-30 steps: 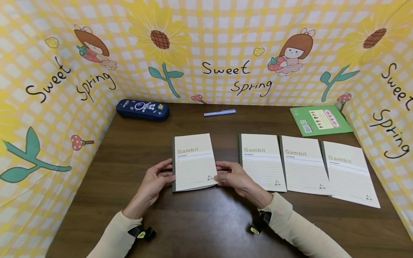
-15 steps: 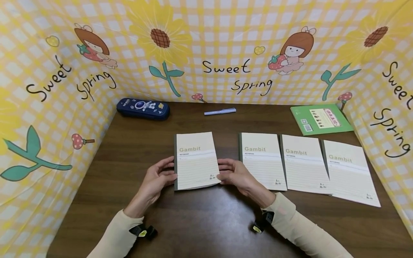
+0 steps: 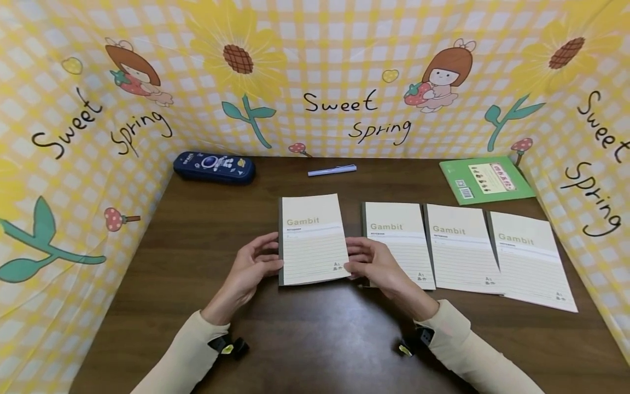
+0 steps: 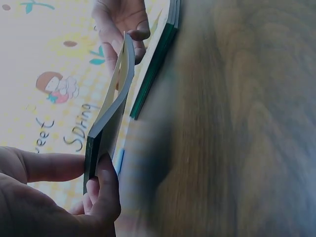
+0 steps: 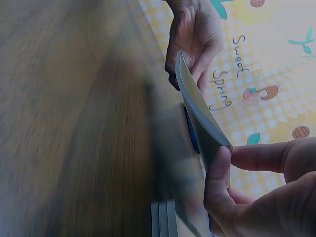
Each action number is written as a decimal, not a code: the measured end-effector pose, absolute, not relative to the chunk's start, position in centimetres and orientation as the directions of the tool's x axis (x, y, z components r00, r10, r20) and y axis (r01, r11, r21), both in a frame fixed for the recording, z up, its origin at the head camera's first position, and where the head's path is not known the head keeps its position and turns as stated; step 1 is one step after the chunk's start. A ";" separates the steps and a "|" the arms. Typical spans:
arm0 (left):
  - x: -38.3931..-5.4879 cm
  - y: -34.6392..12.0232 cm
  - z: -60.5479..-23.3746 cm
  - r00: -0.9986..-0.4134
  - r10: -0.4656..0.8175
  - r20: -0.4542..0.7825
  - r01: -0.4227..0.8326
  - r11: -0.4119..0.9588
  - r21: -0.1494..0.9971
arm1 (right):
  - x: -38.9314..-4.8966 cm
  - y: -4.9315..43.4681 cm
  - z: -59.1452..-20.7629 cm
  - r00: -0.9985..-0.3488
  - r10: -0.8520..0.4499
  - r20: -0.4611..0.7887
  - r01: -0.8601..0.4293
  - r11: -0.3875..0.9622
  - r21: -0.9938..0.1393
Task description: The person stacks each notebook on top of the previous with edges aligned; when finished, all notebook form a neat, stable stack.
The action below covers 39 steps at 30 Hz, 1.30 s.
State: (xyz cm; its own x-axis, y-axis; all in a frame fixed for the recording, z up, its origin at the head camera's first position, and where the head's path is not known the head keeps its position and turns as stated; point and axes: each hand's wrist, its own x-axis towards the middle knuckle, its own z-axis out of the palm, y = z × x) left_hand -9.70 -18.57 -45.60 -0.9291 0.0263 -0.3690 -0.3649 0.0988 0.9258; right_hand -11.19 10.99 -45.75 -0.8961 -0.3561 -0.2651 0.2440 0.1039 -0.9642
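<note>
A cream "Gambit" notebook [image 3: 315, 241] with a dark spine is held between both hands, raised off the table. My left hand [image 3: 251, 271] pinches its spine edge, thumb on the cover and fingers beneath. On the opposite edge, my right hand [image 3: 379, 268] pinches near the lower corner. Both wrist views show the notebook [image 5: 197, 108] side-on, slightly bowed, above the wood. Three matching notebooks lie in a row to the right: the nearest [image 3: 396, 219] is partly covered by my right hand, then a middle one [image 3: 460, 251] and an outer one [image 3: 534, 262].
Along the back of the dark wooden table [image 3: 315, 339] are a navy pencil case [image 3: 215, 168] with an astronaut print, a lilac pen [image 3: 332, 170] and a green book [image 3: 487, 180]. Yellow checked cloth [image 3: 325, 49] walls the back and both sides.
Both hands have carried the held notebook to the right and a little away from me, closer to the row. The other notebooks stay in place.
</note>
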 end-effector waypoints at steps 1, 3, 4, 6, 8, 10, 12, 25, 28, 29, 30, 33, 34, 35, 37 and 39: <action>-9.8 -18.2 -45.6 -0.932 0.031 -0.362 -0.357 0.100 0.929 | -11.1 11.4 -45.8 -0.902 -0.350 -0.253 0.227 0.116 -0.967; -10.1 -17.4 -45.7 -0.935 0.038 -0.352 -0.346 0.101 0.933 | -11.0 12.1 -45.8 -0.912 -0.332 -0.240 0.207 0.133 -0.969; -10.2 -17.0 -45.7 -0.938 0.042 -0.345 -0.340 0.100 0.935 | -11.0 12.5 -45.8 -0.918 -0.318 -0.236 0.201 0.140 -0.969; -10.5 -16.1 -45.8 -0.942 0.053 -0.332 -0.325 0.100 0.940 | -10.9 13.3 -45.8 -0.930 -0.290 -0.227 0.187 0.161 -0.969; -10.8 -15.2 -46.0 -0.945 0.066 -0.319 -0.312 0.103 0.945 | -10.8 14.2 -45.8 -0.939 -0.264 -0.221 0.180 0.172 -0.969; -11.1 -14.2 -46.2 -0.949 0.081 -0.306 -0.297 0.107 0.949 | -10.6 15.1 -45.7 -0.948 -0.234 -0.213 0.170 0.193 -0.967; -11.3 -13.3 -46.4 -0.951 0.095 -0.296 -0.285 0.109 0.952 | -10.5 16.0 -45.6 -0.955 -0.214 -0.203 0.158 0.213 -0.964; -12.0 -7.7 -46.9 -0.949 0.204 -0.240 -0.220 0.115 0.969 | -9.3 21.9 -45.3 -0.967 -0.145 -0.211 0.156 0.321 -0.934; -12.1 -6.7 -47.0 -0.945 0.223 -0.240 -0.212 0.141 0.967 | -9.0 23.0 -45.3 -0.967 -0.134 -0.218 0.164 0.330 -0.929; -12.2 -6.3 -47.1 -0.944 0.230 -0.236 -0.204 0.151 0.967 | -8.8 23.3 -45.3 -0.967 -0.128 -0.222 0.169 0.332 -0.928; -12.3 -6.0 -47.1 -0.942 0.237 -0.236 -0.203 0.157 0.967 | -8.7 23.6 -45.2 -0.967 -0.121 -0.223 0.171 0.338 -0.925; -12.5 -5.1 -47.1 -0.940 0.256 -0.226 -0.186 0.172 0.967 | -8.4 24.4 -45.2 -0.969 -0.105 -0.224 0.175 0.353 -0.919; -12.6 -4.8 -47.1 -0.938 0.263 -0.224 -0.182 0.176 0.968 | -8.3 24.6 -45.3 -0.969 -0.101 -0.225 0.177 0.354 -0.918; -12.6 -4.6 -47.1 -0.938 0.268 -0.221 -0.177 0.179 0.968 | -8.3 24.9 -45.3 -0.970 -0.097 -0.225 0.177 0.354 -0.918; -12.7 -4.1 -47.1 -0.935 0.278 -0.221 -0.173 0.189 0.967 | -8.2 25.3 -45.4 -0.970 -0.094 -0.224 0.179 0.348 -0.920; -12.8 -3.7 -47.2 -0.932 0.287 -0.220 -0.165 0.204 0.965 | -8.1 25.7 -45.5 -0.970 -0.093 -0.224 0.181 0.336 -0.924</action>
